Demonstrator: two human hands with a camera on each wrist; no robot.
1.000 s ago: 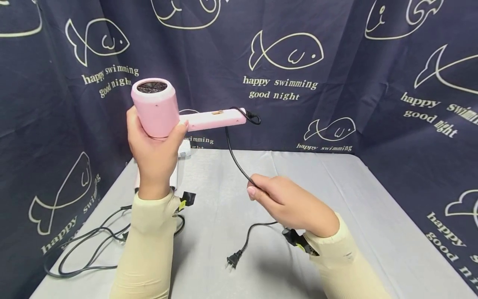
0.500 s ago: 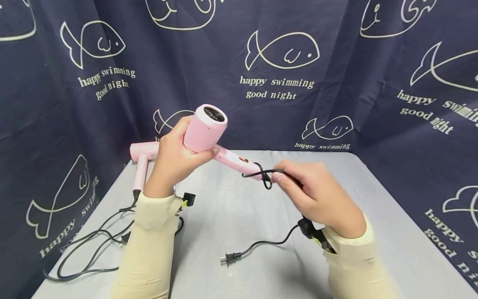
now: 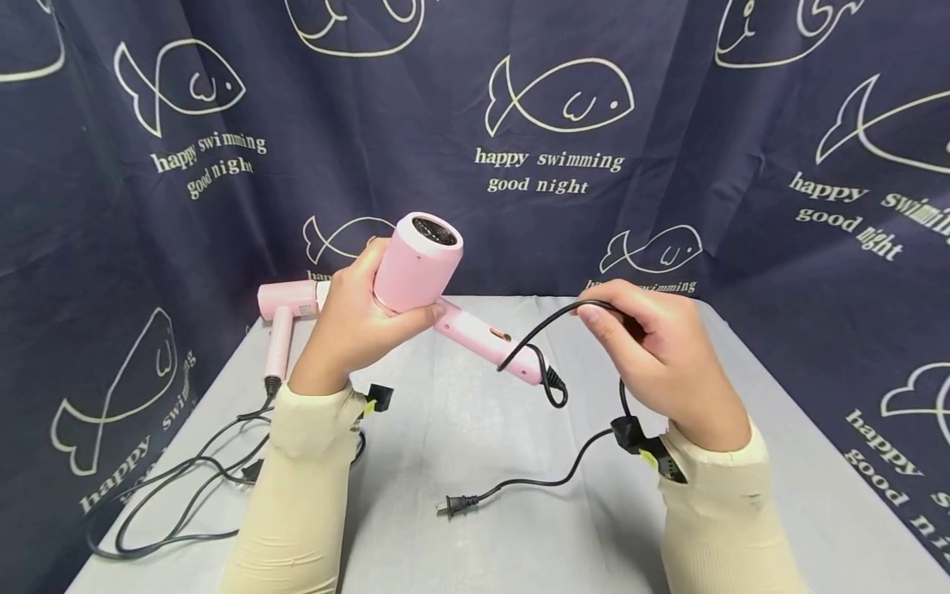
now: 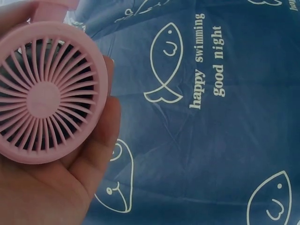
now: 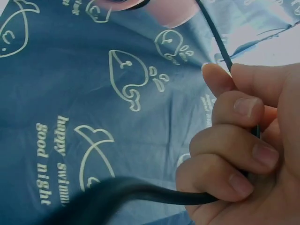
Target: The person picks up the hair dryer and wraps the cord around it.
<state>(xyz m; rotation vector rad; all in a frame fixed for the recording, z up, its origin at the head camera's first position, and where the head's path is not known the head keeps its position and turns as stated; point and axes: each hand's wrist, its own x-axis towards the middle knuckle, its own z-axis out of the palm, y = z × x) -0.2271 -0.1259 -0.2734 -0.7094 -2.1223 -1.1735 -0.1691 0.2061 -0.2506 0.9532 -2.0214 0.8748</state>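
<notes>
My left hand [image 3: 356, 318] grips a pink hair dryer [image 3: 419, 268] round its barrel, thumb near where the handle joins. Its handle points down to the right, and the slatted rear grille [image 4: 44, 101] faces the left wrist camera. The black power cord [image 3: 555, 317] loops once around the handle's end. To the right, my right hand [image 3: 653, 346] pinches that cord between thumb and forefinger, with the other fingers curled round it in the right wrist view. From this hand the cord drops to the table, ending in a two-pin plug [image 3: 458, 505].
A second pink hair dryer [image 3: 280, 330] lies at the table's back left, partly hidden by my left hand. Its black cord [image 3: 171, 540] sprawls in loops along the left side. Dark blue fish-print cloth [image 3: 416, 124] hangs round the grey-white table [image 3: 416, 462].
The hair dryer came down and to the right, its handle tilting downward. My right hand moved up and right with the cord, drawing it away from the handle's end. The second hair dryer came into view.
</notes>
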